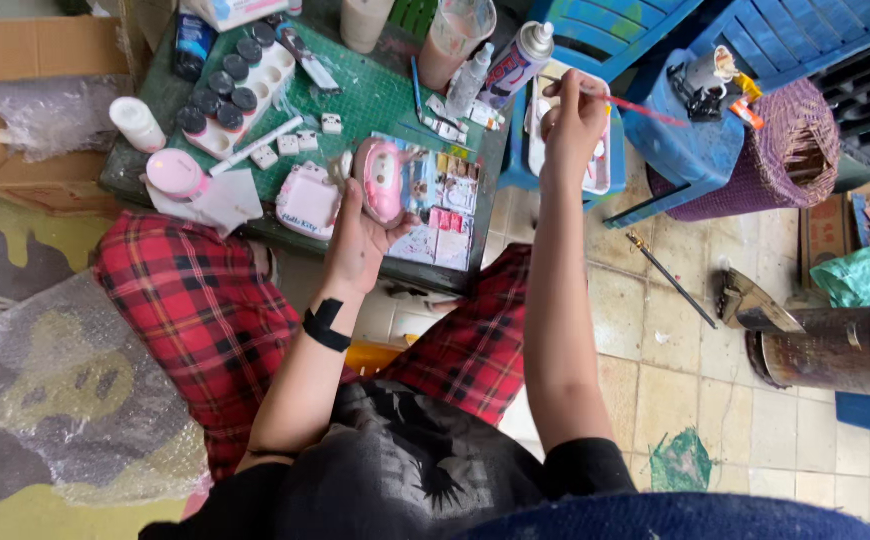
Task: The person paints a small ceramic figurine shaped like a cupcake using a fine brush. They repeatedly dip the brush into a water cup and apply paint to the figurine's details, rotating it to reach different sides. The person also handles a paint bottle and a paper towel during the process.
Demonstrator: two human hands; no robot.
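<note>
The left hand (360,240) is gripping a pink oval case (382,180) from below, fingers wrapped round it, holding it just above the front edge of the green cutting mat (375,95), probably so that its face stays turned up and steady. The right hand (573,120) is pinching one thin red-handled brush (645,108) and reaching off the table's right edge over a white palette tray (605,170) on the blue stool (695,150), likely where the paint is kept within reach. One more pink case (307,200) is lying on the mat beside the held one. About eight dark-capped paint pots (225,85) are sitting in a rack at the mat's back left corner, and one spray can (517,62) is standing at its back right edge.
</note>
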